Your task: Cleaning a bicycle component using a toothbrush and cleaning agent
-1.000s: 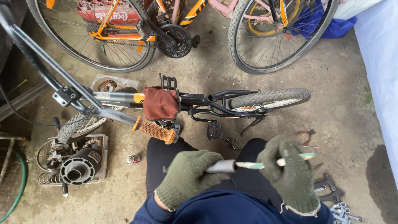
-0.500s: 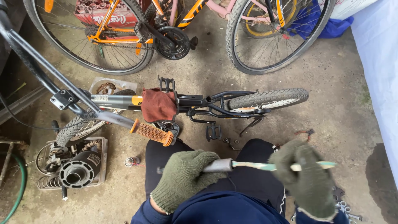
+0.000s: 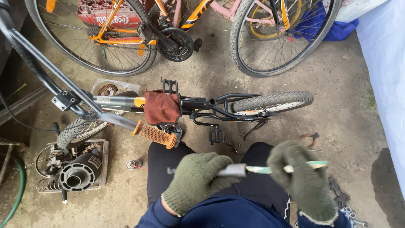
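Both gloved hands are closing on one thin metal rod (image 3: 236,170) held level near the lap, the left hand (image 3: 196,179) gripping its grey sleeve, the right hand (image 3: 301,177) clamping the pale, stiff, probably light shaft.

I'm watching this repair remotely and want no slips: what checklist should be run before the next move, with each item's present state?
1. Left hand gloved and closed on the grey metal tube: ok.
2. Right hand gloved and holding the pale green strip: ok.
3. Strip seated inside the tube: cannot tell; the joint is partly covered.
4. Small bicycle steady on the ground: cannot tell.
5. Orange handlebar grip apart from both hands: ok.
6. Ground clear by the right knee: not ok; pliers and wrenches lie there.
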